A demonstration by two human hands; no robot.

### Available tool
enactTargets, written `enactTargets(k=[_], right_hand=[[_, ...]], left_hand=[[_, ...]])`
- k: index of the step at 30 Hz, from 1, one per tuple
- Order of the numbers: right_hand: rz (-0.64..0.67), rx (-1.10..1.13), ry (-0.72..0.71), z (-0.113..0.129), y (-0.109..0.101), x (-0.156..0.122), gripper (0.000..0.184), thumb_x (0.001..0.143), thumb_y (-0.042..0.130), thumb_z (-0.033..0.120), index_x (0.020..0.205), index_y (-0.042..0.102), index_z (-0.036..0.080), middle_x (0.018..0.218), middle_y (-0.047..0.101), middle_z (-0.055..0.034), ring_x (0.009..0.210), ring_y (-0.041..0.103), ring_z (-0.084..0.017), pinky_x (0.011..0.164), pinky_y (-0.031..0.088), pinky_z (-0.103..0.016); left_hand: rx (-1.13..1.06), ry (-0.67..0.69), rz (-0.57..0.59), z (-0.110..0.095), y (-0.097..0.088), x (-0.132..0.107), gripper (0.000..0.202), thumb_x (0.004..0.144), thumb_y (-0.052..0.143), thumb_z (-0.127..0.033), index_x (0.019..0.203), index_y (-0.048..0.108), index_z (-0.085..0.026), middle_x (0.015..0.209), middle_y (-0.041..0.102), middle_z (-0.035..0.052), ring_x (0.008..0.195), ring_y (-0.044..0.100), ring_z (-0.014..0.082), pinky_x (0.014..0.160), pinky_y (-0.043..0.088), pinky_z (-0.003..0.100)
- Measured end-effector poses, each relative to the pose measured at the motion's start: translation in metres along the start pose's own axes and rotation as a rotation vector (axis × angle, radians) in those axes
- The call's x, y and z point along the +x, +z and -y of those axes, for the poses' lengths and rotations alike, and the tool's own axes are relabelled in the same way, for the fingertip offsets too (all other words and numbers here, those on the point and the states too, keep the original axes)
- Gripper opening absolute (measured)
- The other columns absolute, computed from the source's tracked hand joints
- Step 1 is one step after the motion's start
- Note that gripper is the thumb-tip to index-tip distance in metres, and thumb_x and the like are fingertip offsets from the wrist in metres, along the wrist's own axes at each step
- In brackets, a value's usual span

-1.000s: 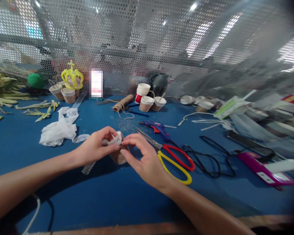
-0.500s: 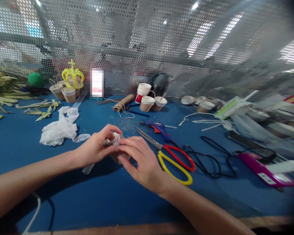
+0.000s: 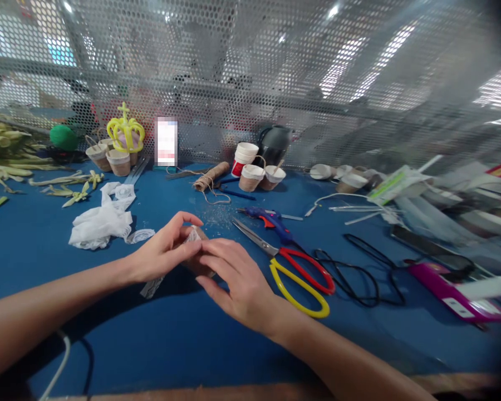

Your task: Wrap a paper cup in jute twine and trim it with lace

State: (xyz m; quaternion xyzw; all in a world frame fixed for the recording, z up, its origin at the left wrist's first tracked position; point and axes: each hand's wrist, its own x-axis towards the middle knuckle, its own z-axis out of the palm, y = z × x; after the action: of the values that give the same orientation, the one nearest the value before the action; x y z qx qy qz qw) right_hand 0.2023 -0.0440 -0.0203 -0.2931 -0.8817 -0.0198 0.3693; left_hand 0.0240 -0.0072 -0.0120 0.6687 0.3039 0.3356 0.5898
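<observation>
My left hand (image 3: 162,252) is closed around a small brown burlap-covered cup (image 3: 201,268), tilted over the blue table. White lace ribbon (image 3: 193,235) lies against the cup between my fingers, and a loose lace tail (image 3: 152,287) hangs out below my left wrist. From the other side, my right hand (image 3: 242,283) presses its fingertips on the cup and lace, its thumb held apart underneath. Much of the cup is hidden by my fingers. Right of my hands lie scissors (image 3: 270,248) with red and yellow handles, and a blue glue gun (image 3: 271,217).
A heap of white lace (image 3: 102,225) lies left. Behind stand burlap cups (image 3: 250,178), a twine roll (image 3: 211,176), a yellow crown (image 3: 125,133) and a blurred-out screen (image 3: 166,142). Black cable (image 3: 376,278) and a magenta device (image 3: 451,292) lie right. Perforated metal mesh (image 3: 217,67) rises behind.
My right thumb has come away from the cup's lower side. Both hands have shifted the cup slightly left and turned it a little, and my left thumb now lies across the lace.
</observation>
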Motion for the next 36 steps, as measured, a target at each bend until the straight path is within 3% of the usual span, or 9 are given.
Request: enactTargets(k=[7,13,16,18,21,23,25,30,36], right_hand=[[0.056,-0.067,-0.008,0.007,0.001,-0.001,0.027,0.08,0.056,0.023,0.102,0.058,0.008,0.109,0.061,-0.0142,0.104,0.052,-0.025,0.085,0.047,-0.039],[0.024,0.065,-0.023,0.009,-0.002,-0.002,0.019,0.078,0.059,0.021,0.093,0.06,0.009,0.102,0.064,-0.014,0.103,0.055,-0.023,0.087,0.047,-0.037],[-0.037,0.13,0.012,0.004,-0.015,0.004,0.01,0.079,0.057,0.016,0.088,0.06,0.014,0.095,0.066,-0.0103,0.094,0.059,-0.019,0.083,0.049,-0.035],[-0.092,0.086,0.124,-0.007,-0.032,0.01,0.008,0.08,0.055,0.017,0.087,0.059,0.016,0.088,0.067,-0.0072,0.086,0.061,-0.017,0.078,0.05,-0.033],[-0.13,-0.124,0.477,-0.034,-0.062,0.017,0.013,0.083,0.051,0.027,0.084,0.061,0.018,0.084,0.067,-0.005,0.076,0.062,-0.016,0.07,0.05,-0.03],[-0.025,-0.276,0.701,-0.059,-0.076,0.015,0.019,0.082,0.051,0.033,0.085,0.061,0.018,0.079,0.067,-0.0055,0.071,0.063,-0.018,0.066,0.049,-0.031],[0.242,-0.426,0.94,-0.084,-0.082,0.01,0.021,0.081,0.049,0.035,0.083,0.062,0.018,0.081,0.068,-0.0081,0.076,0.063,-0.022,0.067,0.047,-0.032],[0.444,-0.374,1.089,-0.129,-0.066,-0.005,0.022,0.066,0.062,0.024,0.047,0.053,0.019,0.055,0.063,-0.0079,0.063,0.063,-0.025,0.056,0.044,-0.031],[0.341,-0.224,1.181,-0.133,-0.059,-0.008,0.008,0.062,0.061,0.012,0.059,0.055,0.016,0.056,0.062,-0.0073,0.065,0.063,-0.025,0.057,0.046,-0.032]], left_hand=[[0.025,-0.034,-0.125,0.001,0.004,0.002,0.023,0.084,0.045,-0.029,0.102,0.036,-0.018,0.067,0.049,-0.0055,0.054,0.046,0.0062,0.049,0.039,0.018],[0.067,-0.023,-0.109,0.002,0.001,0.003,0.025,0.081,0.046,-0.023,0.103,0.035,-0.019,0.065,0.048,-0.0064,0.056,0.05,0.0075,0.052,0.042,0.02],[0.123,-0.003,-0.08,0.002,0.0,0.002,0.025,0.081,0.045,-0.024,0.103,0.035,-0.018,0.065,0.047,-0.0057,0.057,0.051,0.0089,0.055,0.044,0.023],[0.154,0.0,-0.059,0.0,0.0,0.002,0.027,0.081,0.046,-0.026,0.104,0.034,-0.017,0.066,0.048,-0.0049,0.059,0.05,0.0098,0.056,0.044,0.023],[0.211,-0.012,-0.053,-0.002,-0.001,0.001,0.028,0.08,0.046,-0.028,0.103,0.035,-0.017,0.066,0.048,-0.0045,0.06,0.048,0.0095,0.056,0.042,0.022],[0.271,-0.017,-0.074,-0.003,-0.001,0.002,0.026,0.08,0.047,-0.029,0.101,0.037,-0.017,0.066,0.047,-0.0049,0.059,0.046,0.0089,0.055,0.04,0.022],[0.332,-0.025,-0.091,-0.002,-0.001,0.002,0.024,0.079,0.047,-0.031,0.098,0.04,-0.017,0.065,0.047,-0.0051,0.058,0.045,0.0089,0.054,0.039,0.021],[0.46,-0.05,-0.088,-0.005,0.0,0.001,0.018,0.077,0.048,-0.031,0.087,0.045,-0.017,0.061,0.048,-0.0054,0.056,0.045,0.0085,0.052,0.037,0.02],[0.489,-0.047,-0.061,-0.012,0.001,0.002,0.013,0.074,0.049,-0.029,0.074,0.05,-0.015,0.061,0.053,-0.003,0.055,0.045,0.0083,0.051,0.037,0.02]])
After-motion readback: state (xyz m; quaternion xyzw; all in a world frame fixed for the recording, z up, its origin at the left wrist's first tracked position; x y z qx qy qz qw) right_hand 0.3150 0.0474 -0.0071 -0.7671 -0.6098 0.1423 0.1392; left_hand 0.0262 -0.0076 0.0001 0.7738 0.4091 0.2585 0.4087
